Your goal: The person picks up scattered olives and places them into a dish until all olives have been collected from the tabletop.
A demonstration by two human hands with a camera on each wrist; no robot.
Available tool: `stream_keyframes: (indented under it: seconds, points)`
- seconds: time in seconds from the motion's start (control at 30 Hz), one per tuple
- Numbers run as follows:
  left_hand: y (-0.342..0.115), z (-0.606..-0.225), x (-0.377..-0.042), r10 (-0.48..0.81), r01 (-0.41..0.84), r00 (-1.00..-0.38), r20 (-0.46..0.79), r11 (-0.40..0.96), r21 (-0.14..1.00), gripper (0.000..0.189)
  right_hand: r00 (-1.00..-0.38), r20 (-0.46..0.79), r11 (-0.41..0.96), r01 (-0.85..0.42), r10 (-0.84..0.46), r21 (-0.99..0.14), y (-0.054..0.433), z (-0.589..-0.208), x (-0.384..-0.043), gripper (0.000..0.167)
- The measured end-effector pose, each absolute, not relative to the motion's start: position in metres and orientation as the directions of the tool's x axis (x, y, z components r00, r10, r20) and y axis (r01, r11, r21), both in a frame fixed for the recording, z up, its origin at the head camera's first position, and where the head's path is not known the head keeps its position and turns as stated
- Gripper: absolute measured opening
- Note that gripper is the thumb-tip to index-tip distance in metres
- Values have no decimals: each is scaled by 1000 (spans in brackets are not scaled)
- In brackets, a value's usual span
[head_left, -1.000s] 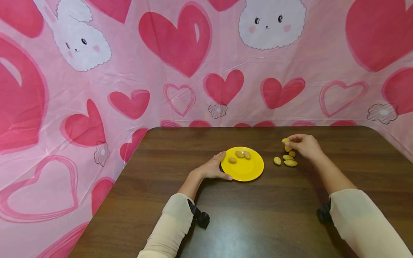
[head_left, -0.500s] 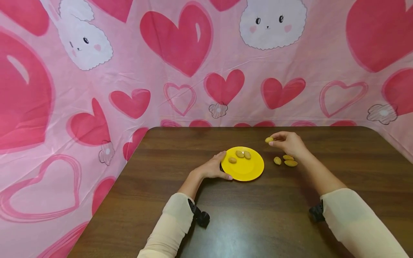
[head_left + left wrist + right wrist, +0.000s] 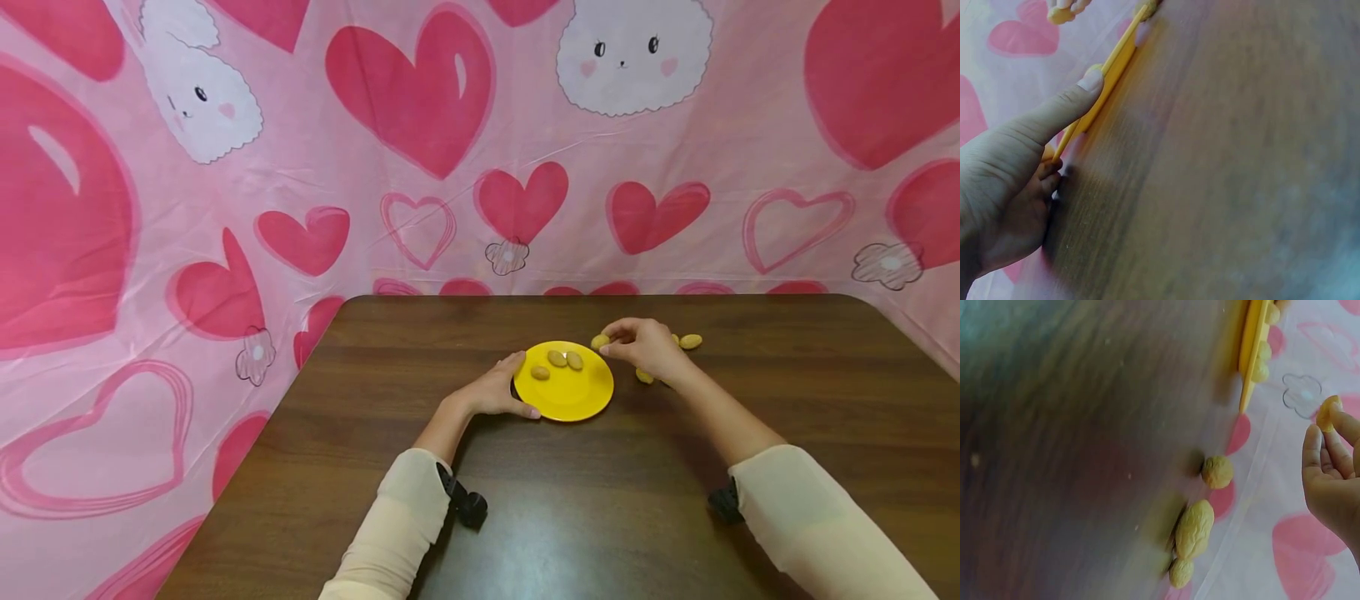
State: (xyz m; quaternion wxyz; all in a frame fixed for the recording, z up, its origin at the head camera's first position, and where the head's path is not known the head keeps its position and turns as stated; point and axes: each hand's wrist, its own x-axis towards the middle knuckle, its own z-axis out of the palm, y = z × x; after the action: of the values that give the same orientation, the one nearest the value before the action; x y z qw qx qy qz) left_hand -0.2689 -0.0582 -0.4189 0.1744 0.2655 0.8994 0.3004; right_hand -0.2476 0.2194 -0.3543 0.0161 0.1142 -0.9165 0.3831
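Plate (image 3: 572, 404) is set on the counter (image 3: 600, 492), center of the head frame. Its left rim is held by the left hand (image 3: 491, 390): grip clamped on it, thumb at the lower-left edge, fingers along the upper-left. Likely done so a light plate can't be slid or tipped; the right side of the rim is left free for the other hand.

One small piece (image 3: 599, 342) is pinched by the right hand (image 3: 645, 346), thumb against fingertips, just at the plate's upper-right edge in the head view. In the right wrist view it's held up, clear of the plate. A tip-only pinch probably suits the size: most of the piece is left exposed, so it can be let go without the palm being brought over the rim.

Three pieces (image 3: 574, 361) are carried by the plate, in its upper-left half, two side by side and one apart to the lower left. Bare surface is left at lower right.

Loose pieces (image 3: 1194, 530) are grouped on the counter, lower center of the right wrist frame, presumably kept near for a short reach. In the head view they're partly covered by the right hand, so the full count can't be told. Exact kind can't be told either: wrinkled, yellowish, roughly oval.
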Motion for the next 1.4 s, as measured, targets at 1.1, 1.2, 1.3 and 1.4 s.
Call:
stream_keyframes:
  seconds: [1.1, 1.2, 1.3, 1.4]
  points:
    - [-57, -420, -270, 583, 366, -797, -154, 670, 646, 110, -888, 108, 718, -428, -447, -548, 143, -377, -247, 11]
    - [-57, -420, -270, 582, 370, -800, -145, 669, 645, 110, -888, 97, 738, -431, -450, -519, 138, -379, -248, 12]
    - [-57, -420, -271, 582, 374, -801, -139, 668, 643, 110, -892, 73, 762, -421, -446, -492, 134, -381, -247, 14]
    - [-57, -419, -271, 584, 373, -799, -142, 667, 645, 109, -900, 52, 777, -401, -432, -486, 130, -382, -246, 14]
